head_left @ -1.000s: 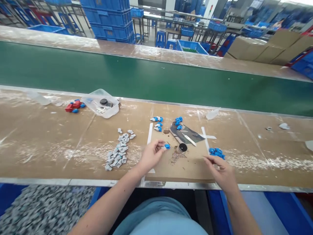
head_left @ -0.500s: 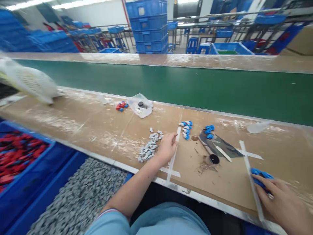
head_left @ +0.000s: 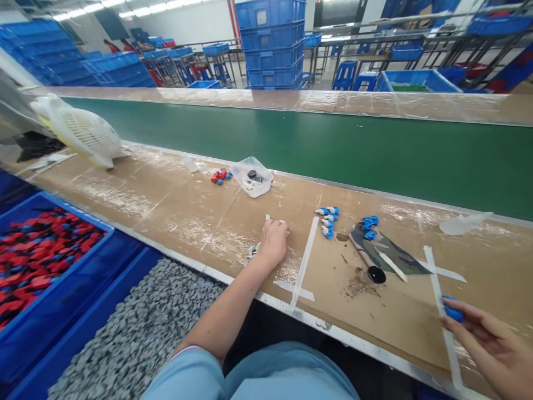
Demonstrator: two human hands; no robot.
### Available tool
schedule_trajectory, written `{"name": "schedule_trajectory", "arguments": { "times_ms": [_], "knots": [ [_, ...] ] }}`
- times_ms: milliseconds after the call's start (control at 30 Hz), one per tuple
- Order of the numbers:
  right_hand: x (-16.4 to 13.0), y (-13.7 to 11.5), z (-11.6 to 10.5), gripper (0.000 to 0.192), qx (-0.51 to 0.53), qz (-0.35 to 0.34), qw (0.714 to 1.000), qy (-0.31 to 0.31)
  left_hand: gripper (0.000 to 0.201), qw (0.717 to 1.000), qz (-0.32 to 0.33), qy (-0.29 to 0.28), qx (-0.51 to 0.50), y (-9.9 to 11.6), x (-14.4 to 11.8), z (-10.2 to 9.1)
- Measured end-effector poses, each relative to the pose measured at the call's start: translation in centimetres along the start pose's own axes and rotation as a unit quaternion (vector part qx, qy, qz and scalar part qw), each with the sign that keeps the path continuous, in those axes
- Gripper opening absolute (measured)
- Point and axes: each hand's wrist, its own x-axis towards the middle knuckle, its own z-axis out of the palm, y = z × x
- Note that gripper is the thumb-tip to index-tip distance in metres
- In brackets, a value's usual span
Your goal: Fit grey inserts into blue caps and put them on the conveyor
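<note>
My left hand (head_left: 272,242) lies palm down on the pile of small grey parts (head_left: 252,251) on the brown workbench (head_left: 166,205), covering most of them. Whether it grips a part is hidden. My right hand (head_left: 493,347) is at the lower right and holds a blue part (head_left: 452,312) in its fingertips. Assembled blue-and-white pieces (head_left: 327,219) lie beyond a white tape strip (head_left: 305,261). More blue parts (head_left: 368,226) rest on a camouflage patch (head_left: 381,248), near a small black-capped pot (head_left: 375,274).
A green conveyor belt (head_left: 291,144) runs behind the bench. A clear plastic tray (head_left: 252,176) and red and blue parts (head_left: 220,176) lie further left, with a white fan (head_left: 83,133) beyond. Below the bench are bins of red parts (head_left: 37,255) and grey parts (head_left: 137,333).
My view swung left. My left hand moved from the taped board onto the grey pile. My right hand went to the blue pile and lifted one blue part.
</note>
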Motion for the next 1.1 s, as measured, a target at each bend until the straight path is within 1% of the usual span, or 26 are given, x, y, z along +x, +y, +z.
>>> {"name": "schedule_trajectory", "arguments": {
  "times_ms": [67,100,167,200,233,267,300,367,433,500,533,600,700,767,800,867,933,1000,1100],
  "knots": [
    [-0.5,-1.7,0.5,0.035,0.083,0.082,0.993,-0.019,0.020,0.999,0.009,0.026,-0.026,0.1,-0.1,0.1],
    [-0.7,-2.6,0.8,0.039,0.117,0.119,0.986,-0.026,0.021,0.997,0.018,0.046,-0.056,0.2,-0.2,0.2],
    [-0.9,-4.3,1.7,0.044,0.181,0.173,0.968,-0.034,0.025,0.984,0.045,0.082,-0.153,0.6,-0.8,0.3],
    [-1.0,-5.1,2.1,0.046,0.212,0.190,0.958,-0.043,0.027,0.972,0.062,0.079,-0.213,1.0,-1.3,0.5],
    [-1.0,-5.8,2.6,0.046,0.242,0.203,0.947,-0.048,0.027,0.956,0.074,0.063,-0.278,1.6,-1.8,0.6],
    [-1.0,-6.4,3.0,0.046,0.270,0.212,0.938,-0.054,0.026,0.936,0.077,0.034,-0.343,2.2,-2.4,0.8],
    [-1.0,-6.9,3.4,0.046,0.295,0.219,0.928,-0.061,0.022,0.912,0.067,-0.002,-0.404,3.0,-3.1,1.1],
    [-0.9,-7.6,3.9,0.043,0.329,0.230,0.913,-0.077,0.016,0.856,0.015,-0.080,-0.511,4.6,-4.4,1.6],
    [-0.8,-7.9,4.3,0.041,0.343,0.235,0.904,-0.099,0.021,0.792,-0.048,-0.147,-0.590,6.2,-5.5,2.1],
    [-0.7,-8.0,4.6,0.040,0.331,0.227,0.909,-0.112,0.026,0.742,-0.092,-0.191,-0.636,7.5,-6.2,2.6],
    [-0.6,-8.0,4.7,0.039,0.315,0.217,0.917,-0.114,0.028,0.724,-0.105,-0.203,-0.651,8.0,-6.4,2.8],
    [-0.5,-8.0,5.1,0.038,0.271,0.188,0.939,-0.100,0.028,0.701,-0.114,-0.212,-0.672,8.7,-6.7,3.2],
    [-0.2,-7.9,5.4,0.037,0.194,0.130,0.972,-0.038,0.030,0.673,-0.112,-0.217,-0.698,9.2,-6.9,3.7],
    [0.2,-7.9,5.4,0.036,0.122,0.083,0.989,-0.005,0.032,0.666,-0.108,-0.213,-0.707,9.2,-7.0,4.0],
    [0.4,-7.9,5.3,0.034,0.080,0.055,0.995,-0.001,0.033,0.669,-0.103,-0.206,-0.707,9.2,-7.0,4.2],
    [0.9,-8.2,5.1,0.029,0.000,-0.009,1.000,-0.009,0.032,0.684,-0.086,-0.185,-0.700,9.1,-7.1,4.5],
    [1.4,-8.5,4.9,0.027,-0.057,-0.081,0.995,-0.016,0.029,0.703,-0.068,-0.173,-0.686,9.0,-7.1,4.8],
    [1.8,-8.8,4.9,0.026,-0.095,-0.132,0.986,-0.021,0.029,0.718,-0.059,-0.174,-0.672,8.9,-7.1,5.0],
    [2.0,-9.0,5.1,0.024,-0.138,-0.154,0.978,-0.029,0.031,0.729,-0.054,-0.175,-0.659,9.0,-7.2,5.1]
  ]
}}
